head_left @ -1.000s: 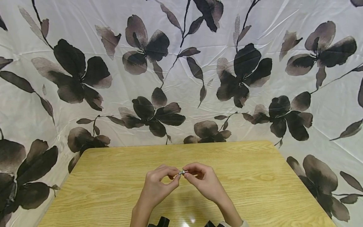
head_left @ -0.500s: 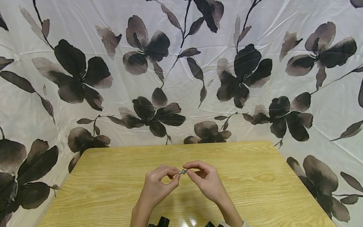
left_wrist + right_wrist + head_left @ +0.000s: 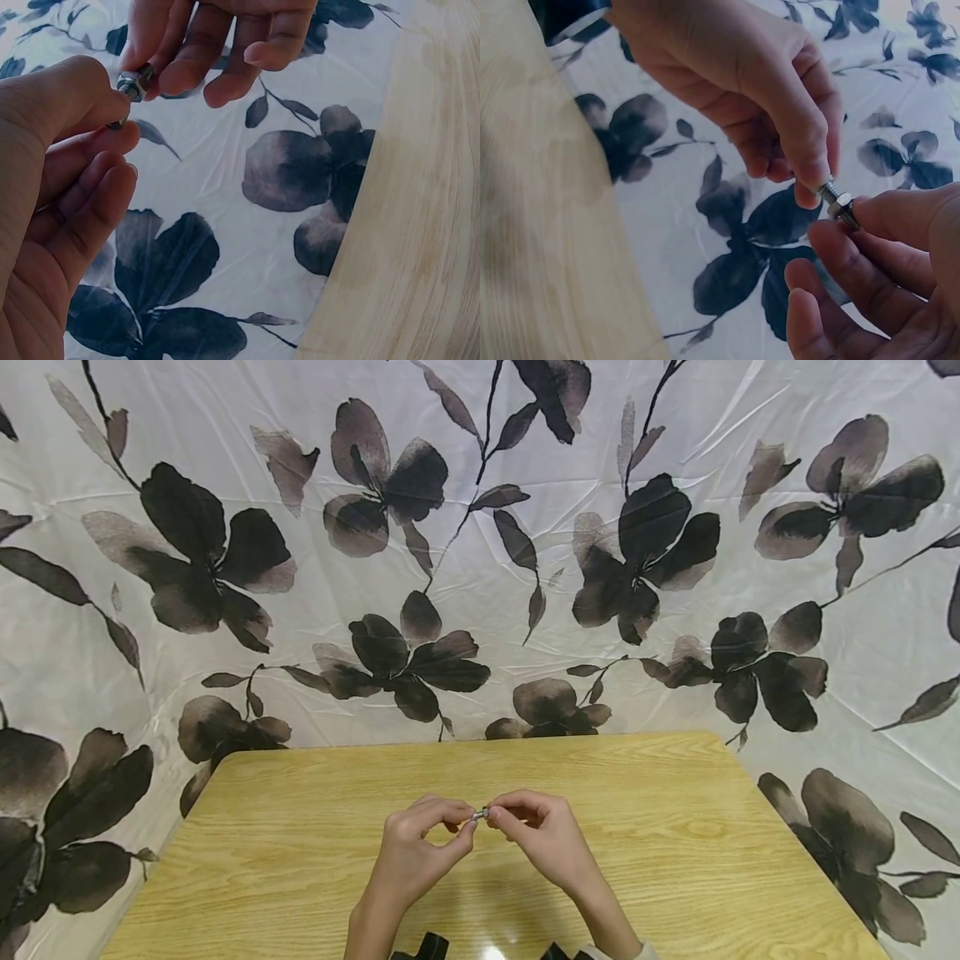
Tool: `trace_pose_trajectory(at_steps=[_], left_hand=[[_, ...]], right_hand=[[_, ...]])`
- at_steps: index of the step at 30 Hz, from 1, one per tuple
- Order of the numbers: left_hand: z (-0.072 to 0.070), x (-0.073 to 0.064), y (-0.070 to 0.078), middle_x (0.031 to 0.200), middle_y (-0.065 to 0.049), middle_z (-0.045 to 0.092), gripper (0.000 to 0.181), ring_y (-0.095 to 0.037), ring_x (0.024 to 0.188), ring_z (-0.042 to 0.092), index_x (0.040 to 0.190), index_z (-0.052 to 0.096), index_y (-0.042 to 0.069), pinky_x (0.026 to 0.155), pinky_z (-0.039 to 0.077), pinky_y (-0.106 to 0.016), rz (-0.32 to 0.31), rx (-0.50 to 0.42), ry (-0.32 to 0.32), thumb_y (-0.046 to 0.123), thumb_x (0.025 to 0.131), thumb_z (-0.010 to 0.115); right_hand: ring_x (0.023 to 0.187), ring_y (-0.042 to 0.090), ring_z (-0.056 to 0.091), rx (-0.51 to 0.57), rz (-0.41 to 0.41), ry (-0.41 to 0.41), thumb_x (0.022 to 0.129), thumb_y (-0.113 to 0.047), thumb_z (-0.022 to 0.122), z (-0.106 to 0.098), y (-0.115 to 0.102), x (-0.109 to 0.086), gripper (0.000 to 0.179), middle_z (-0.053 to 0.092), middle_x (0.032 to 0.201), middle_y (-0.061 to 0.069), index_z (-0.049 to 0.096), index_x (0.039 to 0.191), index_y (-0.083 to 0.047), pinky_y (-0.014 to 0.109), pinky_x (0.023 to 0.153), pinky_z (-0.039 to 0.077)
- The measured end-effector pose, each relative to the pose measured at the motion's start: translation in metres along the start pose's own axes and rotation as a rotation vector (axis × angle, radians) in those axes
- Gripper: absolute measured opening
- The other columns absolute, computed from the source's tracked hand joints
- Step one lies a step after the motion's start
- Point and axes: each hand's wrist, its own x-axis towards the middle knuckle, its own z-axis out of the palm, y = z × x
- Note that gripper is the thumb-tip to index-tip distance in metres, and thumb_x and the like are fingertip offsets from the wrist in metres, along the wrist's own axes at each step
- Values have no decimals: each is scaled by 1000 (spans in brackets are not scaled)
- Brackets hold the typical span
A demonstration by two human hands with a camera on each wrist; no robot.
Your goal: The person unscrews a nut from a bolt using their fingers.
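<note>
A small metal bolt (image 3: 478,816) with a hex nut (image 3: 844,200) on its thread is held above the table between both hands. My left hand (image 3: 420,841) pinches one end of the bolt between thumb and index finger, covering that end. From the other side, my right hand (image 3: 543,835) has thumb and index finger closed at the nut, its other fingers loosely bent. Bare thread shows between the left fingertips and the nut in the right wrist view. In the left wrist view the bolt (image 3: 130,91) runs from the left fingertips up to the right ones.
Beneath the hands lies a yellow wood-grain table (image 3: 300,877). A white cloth (image 3: 480,693) with dark flowers hangs behind it and along the sides. Black camera parts (image 3: 431,946) show at the bottom edge, near the wrists.
The right thumb and index finger parted slightly at the bolt's right end, then came back together closer to the nut. My left hand has stayed in place on the bolt.
</note>
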Motion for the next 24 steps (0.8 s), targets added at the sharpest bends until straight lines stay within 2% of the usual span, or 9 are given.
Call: trace_pose_trajectory(at_steps=[5,8,17,24], left_hand=[[1,0,-1,86,-8,78,26,-15,72,69,90,78,11,68,57,-18,16,-14,0,-10,74,82],[1,0,-1,86,-10,78,27,-16,72,69,90,78,9,68,58,-19,29,-20,3,-11,73,82],[-1,0,1,88,-3,78,25,-11,73,68,86,78,13,68,57,-17,-26,-12,-16,-9,76,81],[-1,1,2,88,-2,78,23,-11,72,67,86,78,11,67,56,-17,-19,-17,-17,-10,76,80]], right_hand=[[94,21,74,13,-1,-14,100,-24,69,0,1,0,19,78,103,12,78,109,-9,32,80,62],[92,20,74,26,-2,-18,100,-22,70,0,0,-1,19,78,104,13,77,110,-8,31,80,62],[95,15,72,28,-50,-12,98,-19,72,0,-2,-1,19,77,107,12,77,111,-6,28,83,61],[98,26,73,48,-97,-14,97,-15,72,0,-2,-2,15,76,107,14,77,109,-7,28,82,61]])
